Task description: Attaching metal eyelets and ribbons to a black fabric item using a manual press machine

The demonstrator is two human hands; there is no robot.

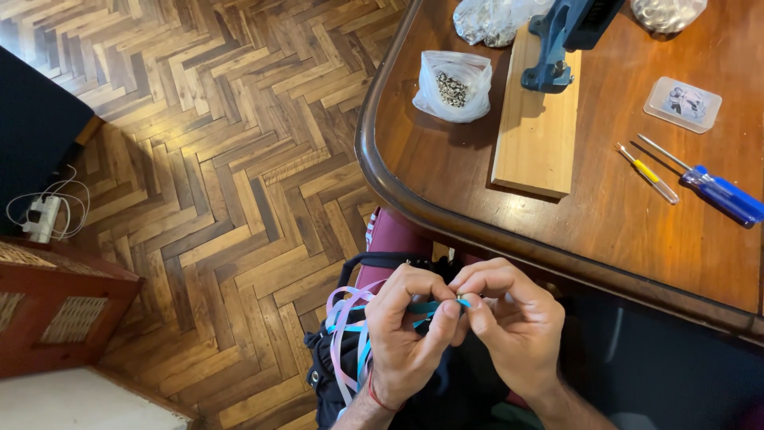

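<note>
Two hands meet below the table [446, 171] edge: left hand [406, 334] beside right hand [513, 322], pinching a ribbon [350, 318] between them. On the table, a bag of small metal parts [454, 86] lies left of a wooden board [537, 119]; two screwdrivers [700, 181] lie right of it.

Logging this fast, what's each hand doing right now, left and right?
Left hand: closed, pinching the blue ribbon in a bundle of ribbons.
Right hand: closed, fingertips pinching the same ribbon at a small metal piece.
</note>
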